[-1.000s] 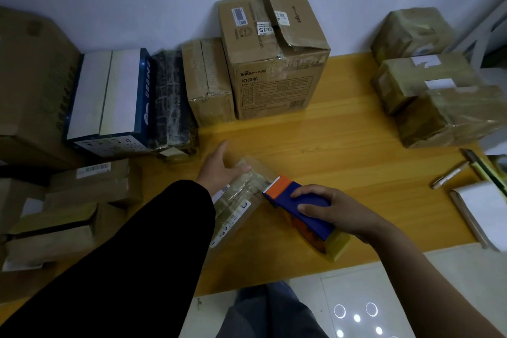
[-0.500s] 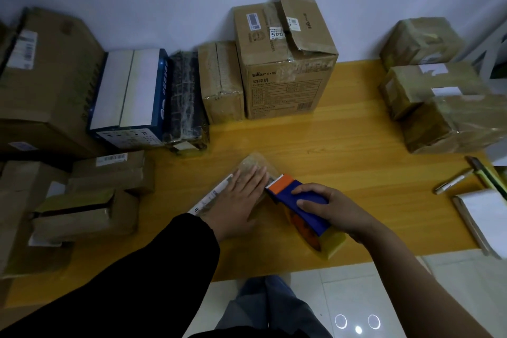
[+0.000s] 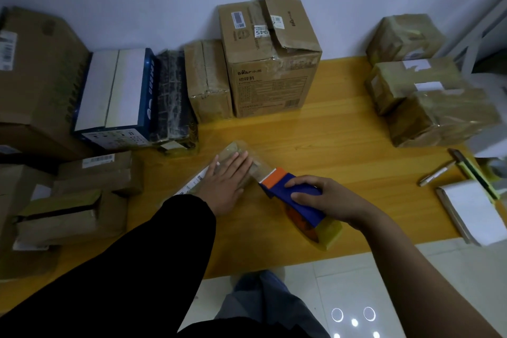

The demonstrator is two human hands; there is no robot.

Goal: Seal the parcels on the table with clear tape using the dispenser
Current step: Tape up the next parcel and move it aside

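A small flat parcel point(image 3: 236, 151) wrapped in clear tape lies on the wooden table point(image 3: 343, 145) in front of me. My left hand point(image 3: 225, 184) presses flat on top of it with straight fingers. My right hand point(image 3: 326, 197) grips a blue and orange tape dispenser point(image 3: 288, 189) that carries a yellowish tape roll point(image 3: 329, 236). The dispenser's orange front edge sits against the parcel's right end. Most of the parcel is hidden under my left hand.
Cardboard boxes point(image 3: 269, 57) and a blue-and-white box point(image 3: 115, 93) line the wall. More parcels point(image 3: 71, 200) are stacked at the left, and taped ones point(image 3: 433, 107) at the right. A pen point(image 3: 436, 173), a cutter point(image 3: 472, 173) and a paper pad point(image 3: 472, 208) lie by the right edge.
My left hand moved from the parcel's far side to lie flat on its top. The parcel now lies flatter on the table. The dispenser stays against its right end.
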